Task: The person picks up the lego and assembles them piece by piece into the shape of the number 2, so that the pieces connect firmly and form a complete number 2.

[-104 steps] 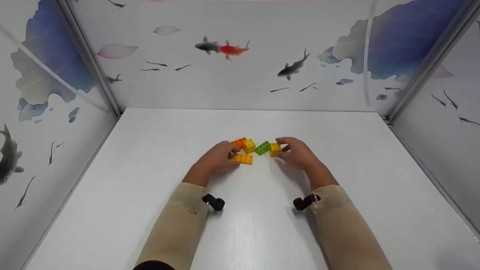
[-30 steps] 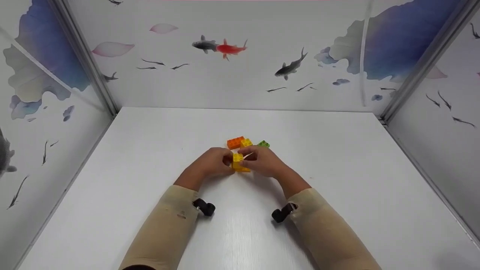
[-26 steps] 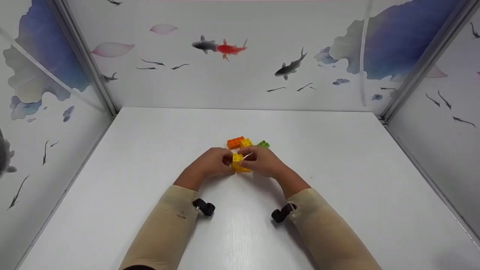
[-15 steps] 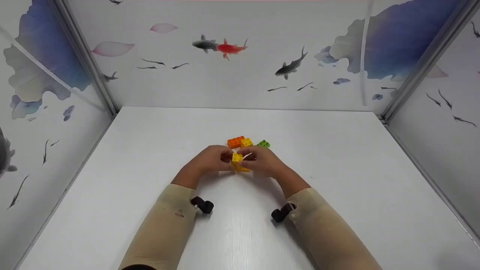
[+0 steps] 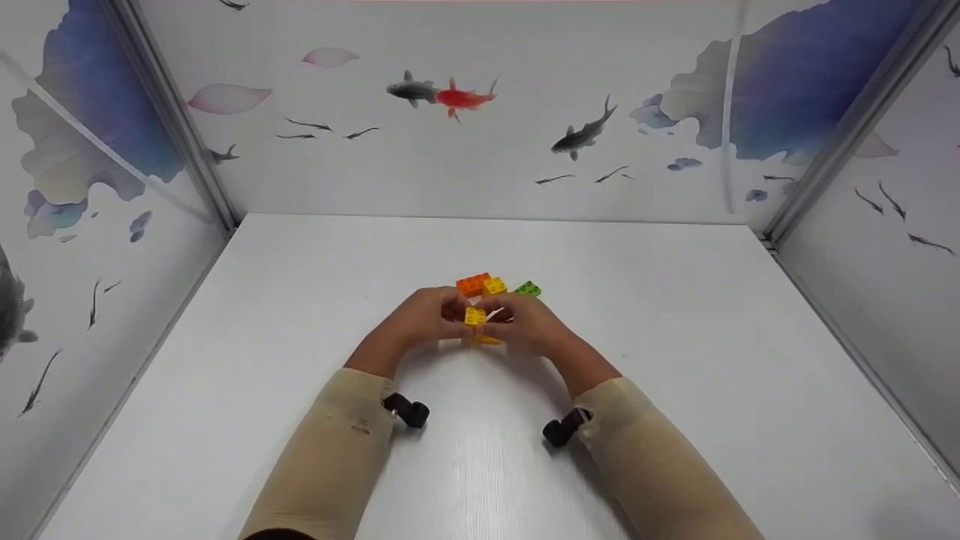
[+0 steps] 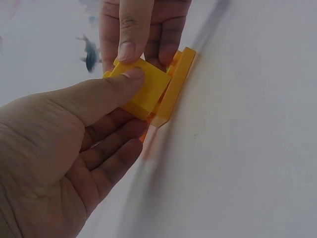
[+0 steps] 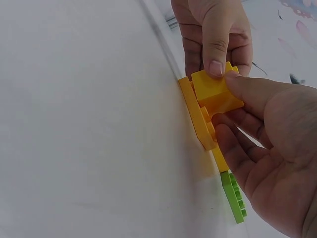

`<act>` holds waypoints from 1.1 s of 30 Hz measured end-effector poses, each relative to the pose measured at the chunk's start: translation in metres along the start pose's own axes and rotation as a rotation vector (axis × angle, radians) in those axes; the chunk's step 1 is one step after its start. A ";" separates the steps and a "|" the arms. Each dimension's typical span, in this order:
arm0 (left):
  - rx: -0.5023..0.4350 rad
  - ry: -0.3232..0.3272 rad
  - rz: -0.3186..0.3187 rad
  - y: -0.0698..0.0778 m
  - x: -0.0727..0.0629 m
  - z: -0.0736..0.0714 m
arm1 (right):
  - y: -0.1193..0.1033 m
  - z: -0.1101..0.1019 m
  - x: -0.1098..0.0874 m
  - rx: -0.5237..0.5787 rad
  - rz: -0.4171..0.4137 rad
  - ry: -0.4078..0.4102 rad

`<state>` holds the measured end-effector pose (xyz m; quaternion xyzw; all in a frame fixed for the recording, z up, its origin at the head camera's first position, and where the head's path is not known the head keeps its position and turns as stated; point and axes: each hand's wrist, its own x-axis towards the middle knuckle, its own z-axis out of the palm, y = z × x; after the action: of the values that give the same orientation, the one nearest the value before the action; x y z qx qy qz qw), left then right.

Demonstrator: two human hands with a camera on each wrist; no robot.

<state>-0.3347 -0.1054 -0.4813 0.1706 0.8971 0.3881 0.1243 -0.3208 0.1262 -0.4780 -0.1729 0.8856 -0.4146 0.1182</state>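
Note:
A square yellow toy brick [image 5: 475, 316] stands at the left end of a longer, thin yellow-orange brick [image 5: 489, 340], right against its studs in both wrist views. My left hand [image 5: 426, 315] pinches the square brick, thumb on its near face and fingers behind. From the other side my right hand [image 5: 525, 322] pinches it too, its thumb beside the left one. The right end of the thin brick [image 7: 197, 116] extends past the square one, studs showing. Its left part is mostly hidden by the hands in the head view.
Just behind the hands lie an orange brick [image 5: 472, 284] and another square yellow brick [image 5: 494, 286]. A green brick [image 5: 528, 289] lies behind the right hand, partly covered. The white table [image 5: 315, 270] is walled in by printed panels [image 5: 480, 165].
My right hand has brought the square yellow brick leftward onto the thin brick. My left hand has shifted from the thin brick up to the square one. The green brick stayed behind.

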 end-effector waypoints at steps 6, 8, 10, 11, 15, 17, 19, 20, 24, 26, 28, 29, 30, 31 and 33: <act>-0.015 -0.012 -0.042 -0.002 0.001 0.000 | -0.001 0.000 0.000 -0.011 -0.003 -0.002; -0.016 -0.012 -0.054 -0.002 0.001 0.000 | -0.001 0.001 0.001 -0.009 0.002 -0.001; -0.015 -0.011 -0.068 -0.003 0.000 0.000 | 0.000 0.002 0.002 -0.005 0.005 0.000; -0.013 -0.011 -0.074 -0.003 0.000 0.000 | 0.000 0.002 0.002 -0.002 0.006 0.001; -0.010 -0.016 -0.086 -0.004 -0.002 0.000 | 0.004 0.005 0.004 0.002 0.005 0.010; -0.010 -0.019 -0.084 -0.005 -0.003 0.000 | 0.005 0.005 0.004 -0.002 0.005 0.011; -0.014 -0.020 -0.083 -0.005 -0.003 0.000 | 0.005 0.005 0.004 -0.003 0.003 0.009; -0.018 -0.022 -0.083 -0.005 -0.003 0.000 | 0.004 0.005 0.003 -0.003 0.005 0.007; -0.027 -0.028 -0.091 -0.004 -0.003 -0.001 | 0.003 0.001 0.003 -0.001 0.015 0.017; -0.028 -0.034 -0.095 -0.003 -0.003 -0.001 | 0.003 -0.003 0.004 -0.001 0.033 0.041; -0.029 -0.038 -0.102 -0.002 -0.002 -0.001 | 0.003 -0.008 0.005 -0.002 0.055 0.078; -0.032 -0.039 -0.106 -0.001 -0.002 -0.001 | 0.004 -0.011 0.006 0.004 0.068 0.100; -0.035 -0.041 -0.112 0.000 -0.002 -0.001 | 0.004 -0.015 0.007 0.014 0.088 0.122; -0.040 -0.042 -0.119 0.000 -0.002 -0.001 | 0.005 -0.018 0.009 0.025 0.107 0.141; -0.048 -0.046 -0.132 0.001 -0.002 -0.001 | 0.006 -0.025 0.012 0.045 0.138 0.181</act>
<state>-0.3330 -0.1057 -0.4796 0.1171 0.8938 0.3963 0.1744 -0.3419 0.1419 -0.4679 -0.0706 0.8930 -0.4390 0.0699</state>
